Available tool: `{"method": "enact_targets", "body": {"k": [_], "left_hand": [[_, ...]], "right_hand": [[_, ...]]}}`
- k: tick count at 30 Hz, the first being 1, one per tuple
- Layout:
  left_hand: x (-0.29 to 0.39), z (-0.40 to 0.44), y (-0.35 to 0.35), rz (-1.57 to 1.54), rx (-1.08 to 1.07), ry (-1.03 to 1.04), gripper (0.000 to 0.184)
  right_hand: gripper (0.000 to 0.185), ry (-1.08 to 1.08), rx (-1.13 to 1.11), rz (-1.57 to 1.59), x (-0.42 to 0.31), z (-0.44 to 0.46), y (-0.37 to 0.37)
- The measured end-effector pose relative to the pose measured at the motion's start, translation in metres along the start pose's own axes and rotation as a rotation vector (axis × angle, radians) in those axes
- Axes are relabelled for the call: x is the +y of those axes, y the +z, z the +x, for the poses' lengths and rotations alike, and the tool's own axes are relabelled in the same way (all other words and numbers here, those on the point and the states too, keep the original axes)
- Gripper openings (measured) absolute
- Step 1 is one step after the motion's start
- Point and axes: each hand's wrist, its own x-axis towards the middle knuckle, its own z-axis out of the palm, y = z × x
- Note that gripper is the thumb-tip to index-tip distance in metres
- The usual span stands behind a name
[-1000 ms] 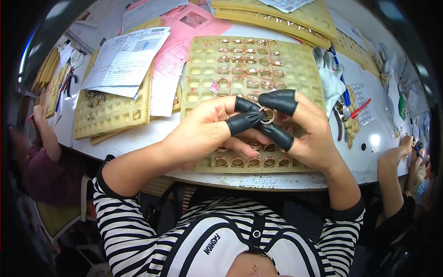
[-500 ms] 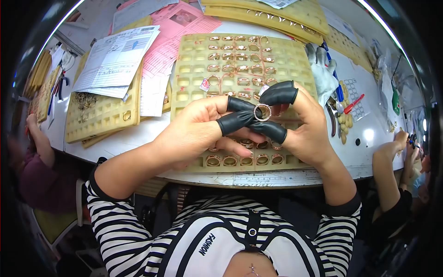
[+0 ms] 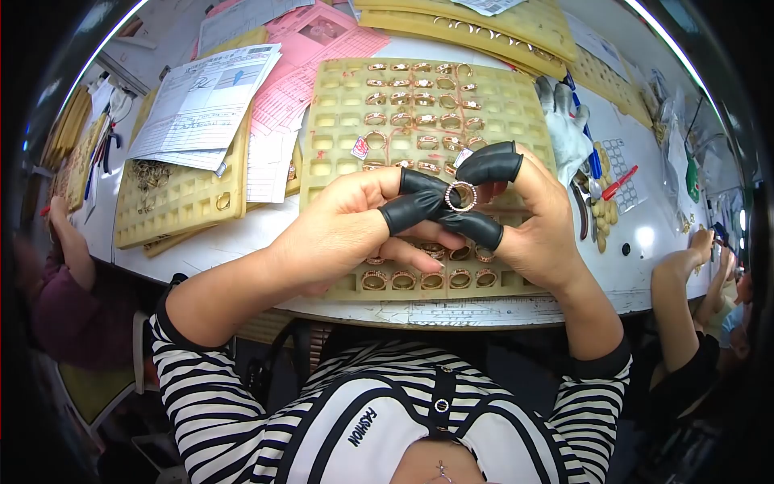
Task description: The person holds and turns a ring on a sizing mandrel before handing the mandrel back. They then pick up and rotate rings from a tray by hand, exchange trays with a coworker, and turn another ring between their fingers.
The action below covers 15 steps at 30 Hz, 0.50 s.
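A ring (image 3: 461, 196) with a beaded-looking edge is held up between my two hands, above a yellowish slotted tray (image 3: 330, 169). My left hand (image 3: 347, 218) pinches its left side with thumb and index finger, both in black finger cots. From the other side, my right hand (image 3: 532, 218) grips it with thumb and index finger, also in black cots. Rows of rings (image 3: 431, 280) sit upright in the tray's slots beneath and beyond my hands. My fingers hide part of the held ring and the tray's middle rows.
Printed papers (image 3: 205, 101) lie on another slotted tray (image 3: 181, 198) to the left, beside pink sheets (image 3: 322, 40). More trays (image 3: 476, 36) are stacked at the back. A grey-white glove (image 3: 564, 121), pliers (image 3: 582, 206) and a red pen (image 3: 619, 181) lie right. Other people's arms (image 3: 677, 290) reach in at both sides.
The held ring has turned very slightly between my fingers. Both hands stay almost in place, and the rings in the tray look the same.
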Motion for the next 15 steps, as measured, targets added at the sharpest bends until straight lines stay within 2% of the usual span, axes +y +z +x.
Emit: {"method": "enact_targets", "body": {"k": [9, 15], "left_hand": [[-0.0001, 0.0006, 0.0001, -0.011, -0.019, 0.017, 0.031], [-0.0044, 0.0008, -0.0022, 0.030, 0.039, 0.046, 0.024]], "right_hand": [[0.030, 0.010, -0.011, 0.019, -0.0009, 0.0001, -0.0008], [0.033, -0.037, -0.040, 0.106, 0.0040, -0.0027, 0.0044]]}}
